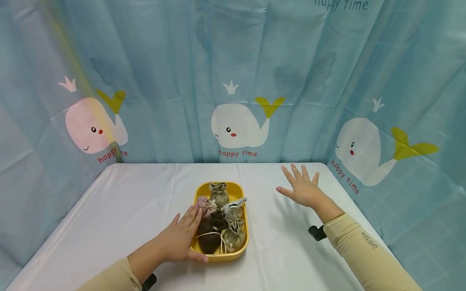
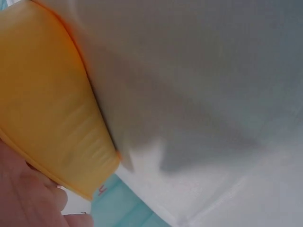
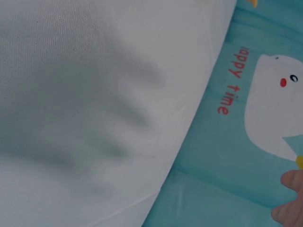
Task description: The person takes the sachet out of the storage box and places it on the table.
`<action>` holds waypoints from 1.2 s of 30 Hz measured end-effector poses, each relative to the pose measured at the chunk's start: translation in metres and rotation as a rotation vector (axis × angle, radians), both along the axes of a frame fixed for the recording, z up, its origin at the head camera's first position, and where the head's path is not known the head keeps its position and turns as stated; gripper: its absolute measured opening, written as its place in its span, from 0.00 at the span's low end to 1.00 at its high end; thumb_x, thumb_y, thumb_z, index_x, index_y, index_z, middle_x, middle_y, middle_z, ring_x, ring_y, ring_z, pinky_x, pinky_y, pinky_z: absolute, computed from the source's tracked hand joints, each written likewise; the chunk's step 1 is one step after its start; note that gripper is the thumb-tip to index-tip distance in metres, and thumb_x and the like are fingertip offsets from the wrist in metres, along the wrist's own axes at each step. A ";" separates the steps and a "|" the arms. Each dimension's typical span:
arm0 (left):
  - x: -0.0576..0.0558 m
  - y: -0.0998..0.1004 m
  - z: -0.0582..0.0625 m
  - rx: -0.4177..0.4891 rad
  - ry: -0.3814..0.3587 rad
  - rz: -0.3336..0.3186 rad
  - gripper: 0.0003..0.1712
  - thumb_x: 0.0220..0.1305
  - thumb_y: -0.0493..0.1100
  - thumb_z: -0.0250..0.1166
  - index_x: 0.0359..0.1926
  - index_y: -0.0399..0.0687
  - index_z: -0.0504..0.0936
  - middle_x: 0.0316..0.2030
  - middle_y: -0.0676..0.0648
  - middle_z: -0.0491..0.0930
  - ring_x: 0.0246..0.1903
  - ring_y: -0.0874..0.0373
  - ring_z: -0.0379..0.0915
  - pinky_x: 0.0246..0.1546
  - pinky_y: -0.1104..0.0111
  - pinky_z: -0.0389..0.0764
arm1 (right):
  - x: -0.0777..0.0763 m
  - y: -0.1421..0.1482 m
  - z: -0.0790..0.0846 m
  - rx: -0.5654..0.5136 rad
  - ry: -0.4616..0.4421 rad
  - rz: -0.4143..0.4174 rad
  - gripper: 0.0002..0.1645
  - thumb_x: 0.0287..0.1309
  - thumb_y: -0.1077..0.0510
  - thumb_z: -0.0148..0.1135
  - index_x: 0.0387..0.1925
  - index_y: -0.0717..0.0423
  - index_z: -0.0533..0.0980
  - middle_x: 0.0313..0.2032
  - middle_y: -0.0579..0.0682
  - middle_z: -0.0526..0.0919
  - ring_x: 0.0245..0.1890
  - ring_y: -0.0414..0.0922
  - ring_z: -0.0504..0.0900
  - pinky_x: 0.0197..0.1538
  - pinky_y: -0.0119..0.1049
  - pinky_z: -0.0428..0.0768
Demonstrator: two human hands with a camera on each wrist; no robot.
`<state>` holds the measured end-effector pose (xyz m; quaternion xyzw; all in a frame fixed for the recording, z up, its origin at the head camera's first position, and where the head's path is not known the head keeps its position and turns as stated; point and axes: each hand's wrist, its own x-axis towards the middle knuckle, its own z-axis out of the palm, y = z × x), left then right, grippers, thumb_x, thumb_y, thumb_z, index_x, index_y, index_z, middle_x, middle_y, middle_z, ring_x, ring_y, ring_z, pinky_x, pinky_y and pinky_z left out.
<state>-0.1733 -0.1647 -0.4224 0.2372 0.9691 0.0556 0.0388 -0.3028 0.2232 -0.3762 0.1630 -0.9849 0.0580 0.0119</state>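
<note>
A yellow tray (image 1: 246, 238) sits on the table, filled with several small drawstring pouches. A dark brown pouch (image 1: 209, 238), a beige pouch (image 1: 236, 238) and a pale grey pouch (image 1: 234, 211) lie there, with an olive pouch (image 1: 219, 197) at the far end. My left hand (image 1: 178, 241) rests along the tray's left side, its fingers stretched toward a pink pouch (image 1: 202, 201) and its thumb at the near rim. The left wrist view has those fingers against the tray's wall (image 2: 52, 99). My right hand (image 1: 305, 193) hovers to the right, fingers spread, holding nothing.
A white cloth (image 1: 145, 194) covers the table. Blue curtains (image 1: 164, 81) printed with whales enclose it at the back and both sides. The right hand casts a shadow on the cloth.
</note>
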 end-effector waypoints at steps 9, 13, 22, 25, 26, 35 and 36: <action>-0.003 0.002 0.000 -0.037 -0.032 0.029 0.75 0.31 0.88 0.42 0.70 0.38 0.43 0.70 0.38 0.37 0.69 0.44 0.31 0.63 0.45 0.45 | 0.000 -0.007 0.001 -0.054 -0.004 0.023 0.54 0.51 0.20 0.34 0.71 0.43 0.39 0.71 0.58 0.36 0.67 0.63 0.28 0.54 0.72 0.28; -0.004 0.002 0.002 -0.041 -0.043 0.025 0.75 0.33 0.88 0.42 0.70 0.38 0.42 0.70 0.37 0.37 0.69 0.44 0.32 0.63 0.46 0.46 | 0.000 -0.011 0.001 -0.064 -0.008 0.026 0.53 0.52 0.21 0.33 0.71 0.42 0.37 0.71 0.58 0.35 0.68 0.62 0.27 0.56 0.71 0.29; -0.003 0.003 0.006 -0.016 -0.098 0.028 0.76 0.32 0.87 0.45 0.70 0.38 0.41 0.70 0.38 0.35 0.69 0.44 0.29 0.63 0.46 0.46 | 0.011 -0.019 0.010 -0.210 -0.042 0.057 0.52 0.54 0.24 0.37 0.71 0.45 0.38 0.71 0.54 0.36 0.69 0.58 0.30 0.59 0.68 0.35; -0.004 0.004 0.005 -0.024 -0.101 0.033 0.76 0.31 0.88 0.44 0.70 0.38 0.41 0.70 0.38 0.35 0.69 0.45 0.28 0.63 0.46 0.46 | 0.015 -0.022 0.012 -0.256 -0.046 0.078 0.52 0.55 0.25 0.41 0.71 0.45 0.38 0.71 0.54 0.38 0.69 0.59 0.31 0.60 0.67 0.37; -0.004 0.004 0.005 -0.026 -0.100 0.032 0.76 0.31 0.88 0.44 0.70 0.38 0.41 0.70 0.38 0.35 0.69 0.44 0.28 0.63 0.46 0.46 | 0.016 -0.024 0.013 -0.272 -0.048 0.085 0.52 0.55 0.26 0.42 0.71 0.45 0.39 0.71 0.54 0.38 0.69 0.59 0.31 0.60 0.67 0.37; -0.004 0.004 0.007 -0.028 -0.082 0.027 0.76 0.30 0.88 0.44 0.70 0.37 0.43 0.70 0.38 0.38 0.69 0.44 0.30 0.63 0.45 0.47 | 0.023 -0.040 0.012 -0.435 -0.034 0.180 0.48 0.56 0.32 0.51 0.71 0.45 0.47 0.70 0.54 0.46 0.70 0.55 0.38 0.64 0.60 0.45; -0.004 0.004 0.008 -0.027 -0.083 0.030 0.77 0.30 0.88 0.45 0.70 0.37 0.43 0.70 0.38 0.38 0.69 0.44 0.30 0.63 0.46 0.47 | 0.024 -0.042 0.012 -0.445 -0.035 0.191 0.48 0.55 0.32 0.51 0.71 0.44 0.47 0.70 0.53 0.47 0.70 0.55 0.39 0.64 0.59 0.46</action>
